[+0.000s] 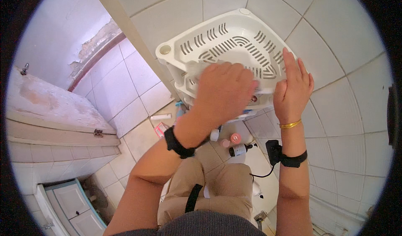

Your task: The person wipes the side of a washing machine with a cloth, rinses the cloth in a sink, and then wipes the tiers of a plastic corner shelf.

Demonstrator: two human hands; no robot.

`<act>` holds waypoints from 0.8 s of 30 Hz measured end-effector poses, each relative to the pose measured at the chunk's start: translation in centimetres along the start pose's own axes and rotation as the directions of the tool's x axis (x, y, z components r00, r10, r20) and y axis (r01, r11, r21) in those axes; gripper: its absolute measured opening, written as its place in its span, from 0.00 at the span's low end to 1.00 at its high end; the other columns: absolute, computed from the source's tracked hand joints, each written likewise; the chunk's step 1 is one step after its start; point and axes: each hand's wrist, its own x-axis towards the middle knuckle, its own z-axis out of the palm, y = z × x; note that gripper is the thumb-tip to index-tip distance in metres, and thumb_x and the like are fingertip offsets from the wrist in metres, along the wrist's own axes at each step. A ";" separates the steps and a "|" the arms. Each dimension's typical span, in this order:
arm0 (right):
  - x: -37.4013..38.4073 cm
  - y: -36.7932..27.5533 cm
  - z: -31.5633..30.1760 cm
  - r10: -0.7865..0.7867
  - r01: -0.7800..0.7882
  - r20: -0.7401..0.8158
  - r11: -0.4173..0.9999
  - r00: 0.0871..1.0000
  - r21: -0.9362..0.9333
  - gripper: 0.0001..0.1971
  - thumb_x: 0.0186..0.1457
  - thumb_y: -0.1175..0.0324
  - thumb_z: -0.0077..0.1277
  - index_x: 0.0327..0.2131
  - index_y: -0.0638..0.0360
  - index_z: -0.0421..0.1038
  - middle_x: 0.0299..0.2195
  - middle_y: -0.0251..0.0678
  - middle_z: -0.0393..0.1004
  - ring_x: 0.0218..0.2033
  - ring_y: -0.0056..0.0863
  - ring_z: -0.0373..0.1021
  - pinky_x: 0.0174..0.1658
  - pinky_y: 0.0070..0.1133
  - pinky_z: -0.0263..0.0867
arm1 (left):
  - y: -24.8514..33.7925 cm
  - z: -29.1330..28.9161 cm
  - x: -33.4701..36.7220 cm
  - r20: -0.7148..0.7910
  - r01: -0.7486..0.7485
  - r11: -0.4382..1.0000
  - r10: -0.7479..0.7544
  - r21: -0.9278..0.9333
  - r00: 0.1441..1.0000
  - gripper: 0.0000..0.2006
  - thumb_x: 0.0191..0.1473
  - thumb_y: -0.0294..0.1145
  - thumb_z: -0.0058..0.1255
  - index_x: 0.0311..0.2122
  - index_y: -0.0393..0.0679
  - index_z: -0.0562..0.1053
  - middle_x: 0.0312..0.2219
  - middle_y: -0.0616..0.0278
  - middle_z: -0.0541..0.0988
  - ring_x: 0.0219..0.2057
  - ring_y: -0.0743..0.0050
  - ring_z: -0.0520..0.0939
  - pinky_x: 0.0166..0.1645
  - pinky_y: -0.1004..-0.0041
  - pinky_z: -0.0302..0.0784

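A white plastic corner shelf rack (228,39) with slotted trays stands in the tiled corner. My left hand (224,91) is closed over something pale, apparently a cloth, pressed on the front of the top tray; what it holds is mostly hidden under the fingers. Flat against the tray's right rim lies my right hand (293,87), fingers together and extended, with a gold bangle (290,124) on its wrist. Black straps circle both wrists.
Bottles and tubes lie on the floor below the rack: a white tube (161,117), a red-and-white pack (161,129), pink-capped containers (235,138). Tiled walls close in on the right and behind. A worn door (50,106) stands at left, a cabinet (71,206) lower left.
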 end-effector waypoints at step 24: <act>-0.5 0.8 1.0 0.041 -0.030 -0.114 0.995 0.993 0.095 0.30 0.50 0.67 0.37 0.61 0.47 0.65 0.47 0.45 0.76 0.56 0.39 0.67 0.61 0.42 0.52 | -1.7 -0.4 -1.8 -0.114 -0.061 0.983 0.082 0.172 0.990 0.11 0.56 0.41 0.48 0.31 0.43 0.74 0.28 0.57 0.77 0.33 0.55 0.78 0.38 0.57 0.68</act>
